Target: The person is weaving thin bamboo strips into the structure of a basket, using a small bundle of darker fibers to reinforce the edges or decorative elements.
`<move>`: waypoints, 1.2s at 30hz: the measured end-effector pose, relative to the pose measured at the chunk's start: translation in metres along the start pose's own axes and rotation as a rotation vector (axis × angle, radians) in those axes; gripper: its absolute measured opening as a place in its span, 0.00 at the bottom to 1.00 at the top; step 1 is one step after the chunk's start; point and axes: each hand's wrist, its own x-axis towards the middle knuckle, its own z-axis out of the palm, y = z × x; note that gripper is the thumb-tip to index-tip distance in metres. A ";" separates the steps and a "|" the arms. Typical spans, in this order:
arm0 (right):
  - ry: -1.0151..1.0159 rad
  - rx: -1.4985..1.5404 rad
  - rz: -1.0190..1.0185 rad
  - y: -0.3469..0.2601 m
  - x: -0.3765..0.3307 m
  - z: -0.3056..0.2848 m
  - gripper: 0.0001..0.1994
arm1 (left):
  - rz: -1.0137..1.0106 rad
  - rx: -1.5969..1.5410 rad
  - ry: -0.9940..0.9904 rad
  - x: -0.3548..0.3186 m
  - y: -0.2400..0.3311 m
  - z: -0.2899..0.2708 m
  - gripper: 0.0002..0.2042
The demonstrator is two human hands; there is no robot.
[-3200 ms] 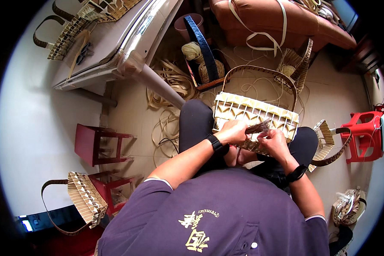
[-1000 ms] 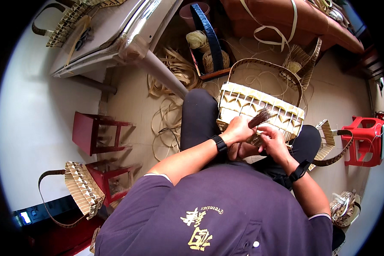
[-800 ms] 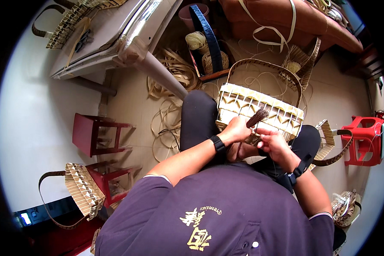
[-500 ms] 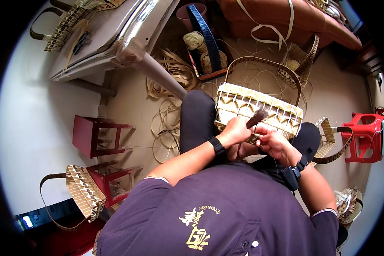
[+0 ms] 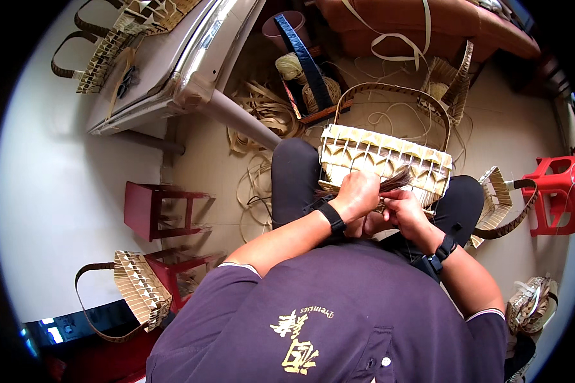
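A pale woven basket (image 5: 384, 156) with a tall brown arched handle (image 5: 390, 87) rests across my lap, tilted, its patterned side facing up. My left hand (image 5: 358, 193) is closed in front of it, gripping a bundle of dark brown fibres (image 5: 397, 180) whose loose ends fan out to the right over the basket's side. Close beside it, my right hand (image 5: 406, 214) has its thumb and fingers pinched together at the lower edge of the bundle. What lies between those fingertips is too small to make out. The basket's lower edge is partly hidden behind my hands.
A tray (image 5: 313, 96) with a dark blue handle holds balls of cord. Flat strips (image 5: 262, 115) lie coiled by the table leg (image 5: 243, 118). Other baskets (image 5: 140, 290) stand around, with a dark red stool (image 5: 153, 210) left and a red plastic stool (image 5: 552, 195) right.
The fibre bundle has swung lower and its ends have spread out. My left hand has turned over slightly, and my right hand stays close beside it. The whole view has shifted a little.
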 end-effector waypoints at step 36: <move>-0.063 -0.083 0.007 0.015 -0.004 -0.017 0.19 | -0.238 -0.164 -0.107 0.020 -0.014 -0.001 0.18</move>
